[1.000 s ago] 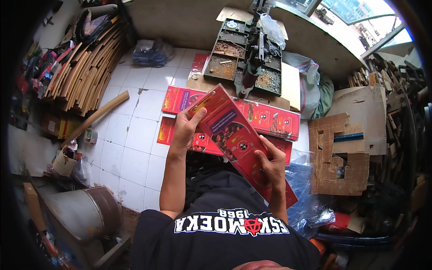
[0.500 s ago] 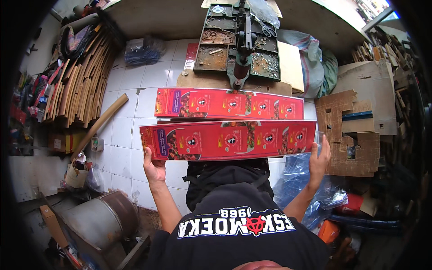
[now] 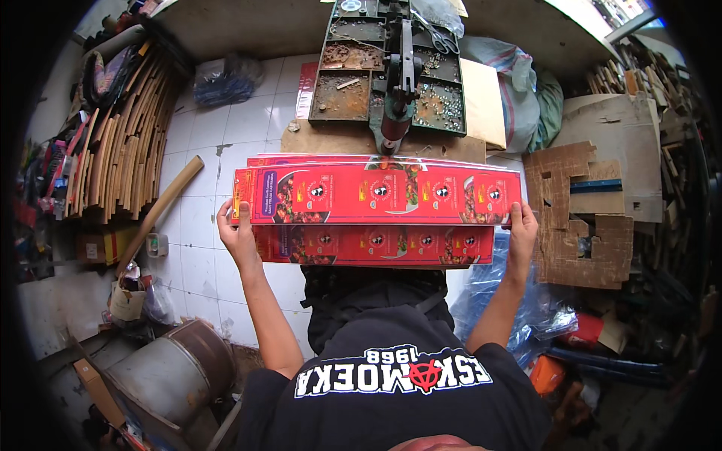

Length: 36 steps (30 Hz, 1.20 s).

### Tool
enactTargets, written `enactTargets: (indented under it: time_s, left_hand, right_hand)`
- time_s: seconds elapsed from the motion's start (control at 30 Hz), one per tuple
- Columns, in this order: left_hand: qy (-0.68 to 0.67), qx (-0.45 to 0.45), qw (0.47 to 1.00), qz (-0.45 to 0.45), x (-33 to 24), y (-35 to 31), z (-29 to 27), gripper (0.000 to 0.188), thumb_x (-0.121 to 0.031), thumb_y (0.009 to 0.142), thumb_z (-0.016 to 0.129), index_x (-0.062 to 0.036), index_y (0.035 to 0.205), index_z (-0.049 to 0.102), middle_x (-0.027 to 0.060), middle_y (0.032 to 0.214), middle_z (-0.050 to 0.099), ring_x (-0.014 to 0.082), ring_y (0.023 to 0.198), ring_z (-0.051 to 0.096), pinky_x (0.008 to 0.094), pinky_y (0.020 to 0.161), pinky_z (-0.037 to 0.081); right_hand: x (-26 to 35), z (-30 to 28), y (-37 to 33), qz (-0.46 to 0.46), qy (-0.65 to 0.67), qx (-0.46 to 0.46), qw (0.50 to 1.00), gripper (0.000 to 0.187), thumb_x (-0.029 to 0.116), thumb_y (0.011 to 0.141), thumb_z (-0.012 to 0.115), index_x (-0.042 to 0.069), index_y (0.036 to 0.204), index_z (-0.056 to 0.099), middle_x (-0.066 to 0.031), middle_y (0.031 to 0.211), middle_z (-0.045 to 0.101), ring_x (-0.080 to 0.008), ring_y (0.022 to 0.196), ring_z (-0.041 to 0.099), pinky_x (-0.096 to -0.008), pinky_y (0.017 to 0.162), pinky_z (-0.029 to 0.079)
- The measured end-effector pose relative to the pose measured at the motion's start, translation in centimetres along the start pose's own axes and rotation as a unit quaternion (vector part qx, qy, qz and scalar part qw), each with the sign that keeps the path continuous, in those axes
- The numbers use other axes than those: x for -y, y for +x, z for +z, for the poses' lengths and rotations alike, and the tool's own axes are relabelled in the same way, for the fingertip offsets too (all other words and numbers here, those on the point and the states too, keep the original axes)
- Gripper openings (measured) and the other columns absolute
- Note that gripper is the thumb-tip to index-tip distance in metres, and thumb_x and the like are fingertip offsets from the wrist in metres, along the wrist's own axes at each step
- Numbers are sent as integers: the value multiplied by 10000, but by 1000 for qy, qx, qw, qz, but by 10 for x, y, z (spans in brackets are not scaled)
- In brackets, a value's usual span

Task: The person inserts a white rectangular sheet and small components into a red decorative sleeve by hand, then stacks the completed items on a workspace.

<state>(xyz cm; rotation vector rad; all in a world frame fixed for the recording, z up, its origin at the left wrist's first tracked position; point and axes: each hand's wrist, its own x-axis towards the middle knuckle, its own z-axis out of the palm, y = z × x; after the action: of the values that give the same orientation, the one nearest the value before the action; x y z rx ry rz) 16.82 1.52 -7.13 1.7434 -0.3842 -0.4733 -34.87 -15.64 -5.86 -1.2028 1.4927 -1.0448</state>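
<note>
Two ends gripped, left hand (image 3: pixel 238 236) and right hand (image 3: pixel 522 231), red panel (image 3: pixel 350 199) by the board's (image 3: pixel 320 139) near edge. Aligning, I reckon; next needs steadiness.

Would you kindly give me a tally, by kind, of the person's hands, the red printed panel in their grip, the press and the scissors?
Hands: 2, left hand and right hand
Held red printed panel: 1 visible
Press: 1
Scissors: 1 pair
Total: 5
</note>
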Motion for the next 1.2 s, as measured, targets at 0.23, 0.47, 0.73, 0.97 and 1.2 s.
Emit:
enactTargets:
  time_s: [0.23,0.47,0.73,0.97,1.2]
  left_hand:
    - [286,58,930,225,17,0,6,1002,-558,739,834,-123,1524,388,235,1587,249,407,1465,271,505,1178,297]
    - [342,130,888,279,11,-6,11,978,-229,680,916,-238,1526,425,205,1617,222,397,1455,296,488,1168,341]
    - [333,132,896,262,9,-2,13,921,-154,708,892,-217,1513,448,198,1603,254,398,1434,322,479,1155,355]
    - [347,127,888,273,7,-3,12,906,-177,713,890,-212,1508,458,204,1595,270,402,1416,341,477,1147,360]
    - [456,129,842,258,-3,-7,6,1041,-412,661,902,-229,1548,390,212,1638,186,413,1494,214,557,1204,220]
  right_hand:
    - [-3,11,-4,-173,-373,21,911,905,373,824,815,52,1538,361,-279,1514,384,-427,1401,380,-468,1154,327]
    - [7,35,-12,-188,-423,82,882,1066,208,669,915,120,1560,337,-294,1602,237,-451,1470,282,-475,1187,308]
    - [-3,34,-11,-187,-400,61,895,904,135,724,866,63,1507,420,-287,1590,269,-441,1457,318,-453,1185,323]
    - [-5,32,-12,-177,-383,59,905,868,108,741,846,46,1499,426,-289,1590,269,-436,1458,318,-447,1193,308]
    - [0,32,-17,-196,-452,60,868,946,255,717,878,64,1515,407,-272,1602,258,-434,1481,274,-513,1196,265]
